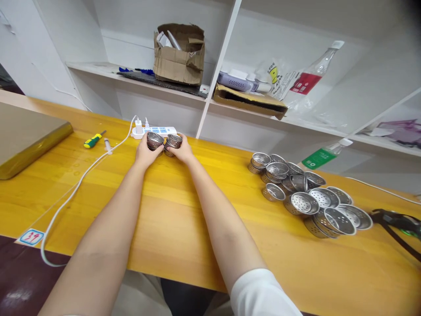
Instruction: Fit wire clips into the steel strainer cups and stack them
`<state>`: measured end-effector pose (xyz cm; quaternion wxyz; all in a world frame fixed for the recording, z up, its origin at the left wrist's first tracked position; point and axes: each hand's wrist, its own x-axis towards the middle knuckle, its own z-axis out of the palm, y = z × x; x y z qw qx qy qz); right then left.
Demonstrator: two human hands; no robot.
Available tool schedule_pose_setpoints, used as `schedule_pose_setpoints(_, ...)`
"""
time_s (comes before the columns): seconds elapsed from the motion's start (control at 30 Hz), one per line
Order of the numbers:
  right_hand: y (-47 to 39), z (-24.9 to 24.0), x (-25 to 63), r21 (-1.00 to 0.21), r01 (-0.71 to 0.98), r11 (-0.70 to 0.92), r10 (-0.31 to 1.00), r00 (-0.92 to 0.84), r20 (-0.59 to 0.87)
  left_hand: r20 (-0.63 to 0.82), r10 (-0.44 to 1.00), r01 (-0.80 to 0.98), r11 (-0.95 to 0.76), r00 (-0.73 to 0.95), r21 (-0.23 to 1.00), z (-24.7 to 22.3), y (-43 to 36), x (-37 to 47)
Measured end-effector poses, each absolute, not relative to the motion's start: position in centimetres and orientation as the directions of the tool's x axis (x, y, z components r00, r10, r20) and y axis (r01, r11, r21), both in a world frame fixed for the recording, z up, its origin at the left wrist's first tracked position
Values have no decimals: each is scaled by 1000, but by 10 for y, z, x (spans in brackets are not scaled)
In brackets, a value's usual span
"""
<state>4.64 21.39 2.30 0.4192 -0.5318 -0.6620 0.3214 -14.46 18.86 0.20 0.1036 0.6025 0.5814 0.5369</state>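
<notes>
Both my arms reach to the back of the yellow table (171, 210). My left hand (144, 153) is wrapped round a small perforated metal strainer cup (155, 140). Close beside it, my right hand (183, 151) grips a second strainer cup (174, 140). More perforated metal shows under both cups, so each seems to top a short stack; fingers cover part of them. On the right of the table stand several more strainer cups (275, 170), some nested in stacks, with larger ones (338, 220) nearer the front.
Just behind my hands lies a white power strip (169, 130), its white cable (77, 186) looping left. A screwdriver (93, 140) and a small syringe-like piece (108, 146) lie left. A green-labelled bottle (324, 156) stands behind the cups. White shelves hold a torn cardboard box (177, 63).
</notes>
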Motion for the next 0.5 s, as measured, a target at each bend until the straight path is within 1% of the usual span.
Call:
schedule_pose_setpoints(0.2, 213, 21, 46, -864, 454, 217, 975, -57, 215, 563, 783, 579, -337, -266, 743, 8, 183, -147)
schedule_pose_setpoints(0.4, 211, 23, 46, -864, 461, 204, 978, -50, 204, 529, 740, 475, -320, -415, 820, 13, 189, -155)
schedule_pose_setpoints(0.5, 210, 24, 47, -870, 450, 200, 979, -49, 200, 529, 755, 482, -323, -388, 815, 14, 188, -156)
